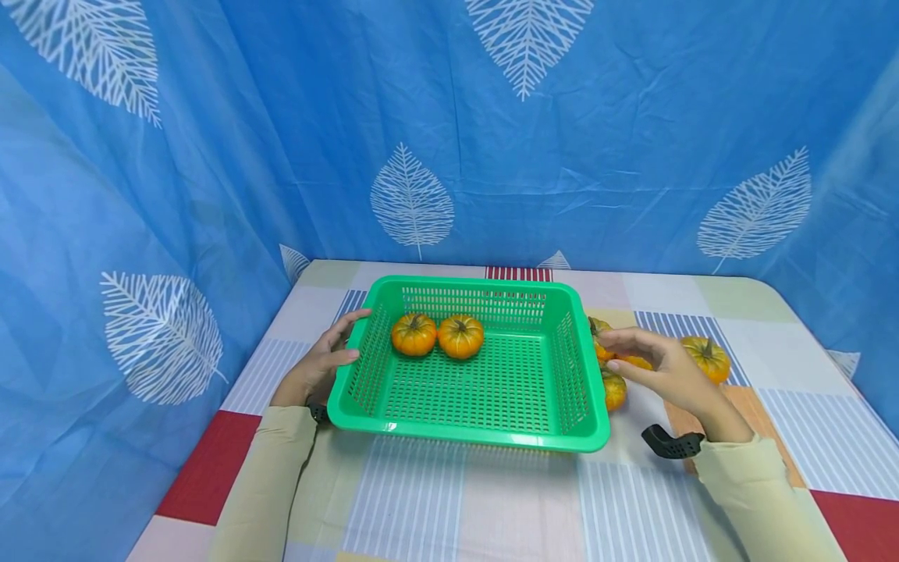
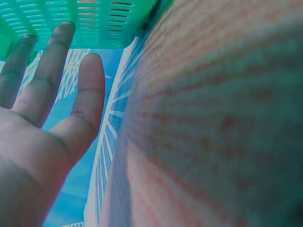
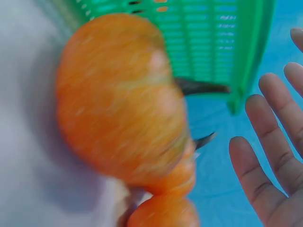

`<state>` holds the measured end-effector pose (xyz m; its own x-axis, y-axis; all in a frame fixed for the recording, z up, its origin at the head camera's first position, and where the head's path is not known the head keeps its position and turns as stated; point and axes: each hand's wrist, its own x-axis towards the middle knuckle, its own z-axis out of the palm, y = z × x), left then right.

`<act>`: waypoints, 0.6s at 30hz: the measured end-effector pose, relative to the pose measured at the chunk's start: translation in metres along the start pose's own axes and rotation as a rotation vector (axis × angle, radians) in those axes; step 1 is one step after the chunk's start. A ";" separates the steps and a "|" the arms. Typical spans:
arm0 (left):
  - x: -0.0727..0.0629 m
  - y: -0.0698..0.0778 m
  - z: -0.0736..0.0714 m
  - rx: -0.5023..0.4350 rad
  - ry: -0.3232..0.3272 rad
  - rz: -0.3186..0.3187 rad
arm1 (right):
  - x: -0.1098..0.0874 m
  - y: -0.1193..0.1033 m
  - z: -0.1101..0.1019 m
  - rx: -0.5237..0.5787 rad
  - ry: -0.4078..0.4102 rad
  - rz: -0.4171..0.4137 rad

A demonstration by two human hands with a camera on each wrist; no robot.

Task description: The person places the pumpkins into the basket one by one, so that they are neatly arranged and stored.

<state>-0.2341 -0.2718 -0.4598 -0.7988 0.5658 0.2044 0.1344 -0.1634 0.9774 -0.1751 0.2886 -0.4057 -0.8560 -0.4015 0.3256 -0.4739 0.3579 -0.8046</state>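
A green plastic basket [image 1: 463,439] with slotted walls holds two small orange pumpkins [image 1: 414,336] side by side near its left end. My left hand [image 1: 319,363] is at the basket's left rim, and the left wrist view shows its fingers [image 2: 49,80] extended, fingertips at the slotted wall. By the right rim, my right hand [image 1: 660,363] reaches over several more pumpkins [image 1: 614,390]. In the right wrist view its fingers [image 3: 265,123] are spread, with a large blurred pumpkin [image 3: 118,99] beside the basket wall.
A single pumpkin [image 1: 706,358] sits on the checked tablecloth [image 1: 520,507], right of my right hand. Blue curtains [image 1: 562,179] with white leaf prints hang behind the table and along both sides.
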 end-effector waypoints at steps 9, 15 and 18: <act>0.000 0.000 -0.001 0.030 0.007 0.001 | -0.012 0.015 -0.001 0.004 -0.009 0.036; 0.000 0.000 0.000 0.044 0.043 -0.024 | -0.018 0.023 0.001 -0.029 -0.015 0.070; 0.000 0.000 0.001 0.042 0.049 -0.027 | -0.020 0.024 0.004 -0.068 -0.016 0.084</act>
<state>-0.2339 -0.2713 -0.4594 -0.8299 0.5295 0.1760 0.1361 -0.1139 0.9841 -0.1686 0.3024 -0.4337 -0.8903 -0.3805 0.2501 -0.4138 0.4472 -0.7930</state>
